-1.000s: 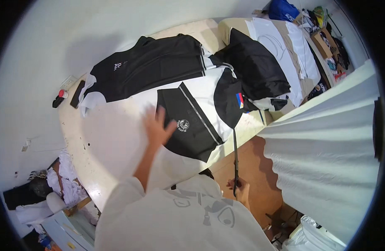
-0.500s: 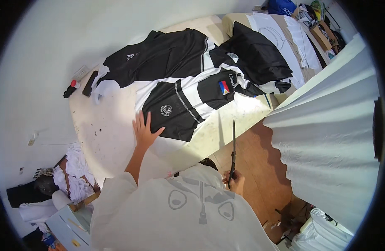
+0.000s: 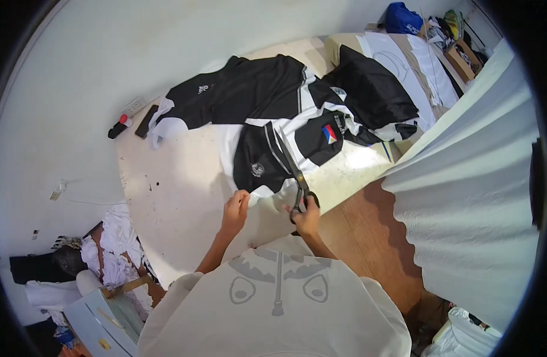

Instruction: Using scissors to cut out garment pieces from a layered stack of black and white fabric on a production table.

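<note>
A black-and-white fabric panel (image 3: 247, 146) with a round emblem lies on the near part of the pale table (image 3: 178, 202). My left hand (image 3: 234, 210) pinches its white near edge, fingers closed on the cloth. In my right hand (image 3: 308, 218) are large black-handled scissors (image 3: 299, 178), fingers through the grips. Their long blades point away from me, over the panel's right part. Whether the blades touch cloth I cannot tell. Beside the panel lies a black-and-white piece with a small flag print (image 3: 329, 134), and behind it spreads a larger black garment piece (image 3: 244, 89).
Black folded cloth (image 3: 371, 86) lies at the far right of the table. A dark phone-like object (image 3: 145, 121) and a red-topped item (image 3: 124, 119) rest by the wall. A white curtain (image 3: 464, 190) hangs on the right. White cloth scraps (image 3: 116, 238) are heaped at lower left.
My right hand has brought the scissors up from beside my body to over the panel. My left hand went from lying flat on the panel to pinching its near edge.
</note>
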A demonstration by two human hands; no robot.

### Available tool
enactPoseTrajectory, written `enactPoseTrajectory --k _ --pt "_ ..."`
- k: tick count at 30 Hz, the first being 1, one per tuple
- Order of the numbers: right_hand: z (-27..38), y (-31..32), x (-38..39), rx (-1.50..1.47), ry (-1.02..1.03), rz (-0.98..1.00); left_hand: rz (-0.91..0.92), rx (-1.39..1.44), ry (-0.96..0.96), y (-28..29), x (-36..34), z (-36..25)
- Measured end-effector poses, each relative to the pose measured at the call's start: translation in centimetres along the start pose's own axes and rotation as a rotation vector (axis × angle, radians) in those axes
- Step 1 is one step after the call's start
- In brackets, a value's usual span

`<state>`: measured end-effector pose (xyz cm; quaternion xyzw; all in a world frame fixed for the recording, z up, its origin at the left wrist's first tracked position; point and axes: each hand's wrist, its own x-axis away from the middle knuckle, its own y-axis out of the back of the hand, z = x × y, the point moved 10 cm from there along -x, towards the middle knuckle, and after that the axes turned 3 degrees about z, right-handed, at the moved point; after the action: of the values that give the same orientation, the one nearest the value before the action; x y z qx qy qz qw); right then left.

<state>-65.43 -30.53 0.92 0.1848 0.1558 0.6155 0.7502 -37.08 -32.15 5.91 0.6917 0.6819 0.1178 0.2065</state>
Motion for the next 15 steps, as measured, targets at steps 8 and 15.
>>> enactPoseTrajectory --k 8,15 --pt "6.4 -2.3 -13.8 -0.216 0.243 -0.421 -0.155 0.170 0.096 6.0 -2.9 -9.3" --pt "6.8 10.7 -25.7 -0.205 0.312 -0.729 -0.315 -0.114 0.019 18.8 -3.3 -13.9"
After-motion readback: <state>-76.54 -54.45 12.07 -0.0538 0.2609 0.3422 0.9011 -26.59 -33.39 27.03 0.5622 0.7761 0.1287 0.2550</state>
